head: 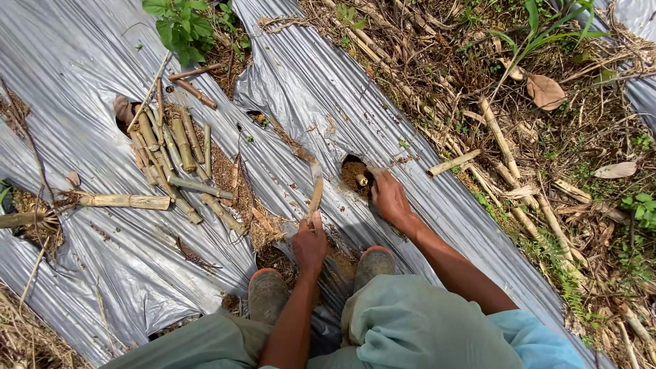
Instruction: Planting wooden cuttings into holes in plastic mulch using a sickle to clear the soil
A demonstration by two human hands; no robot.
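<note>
Short brown stem cutting (361, 180): stood in a round soil-filled hole (353, 172) cut through grey plastic mulch sheeting (82, 61), lower end buried. Right hand (389, 198): grip on the cutting, fingertips hidden. Left hand (309, 242): closed around a curved, worn blade (316, 188), handle concealed. Pile of cut greenish-brown stem pieces (174, 154) lay left. Muddy boots (266, 294) partly cut off.

A single head-worn camera looks steeply down from above the silver plastic sheet (89, 61), close enough that the wearer's knees fill the bottom edge. It faces forward along the sheet, with dry stalks and weeds right of it.
</note>
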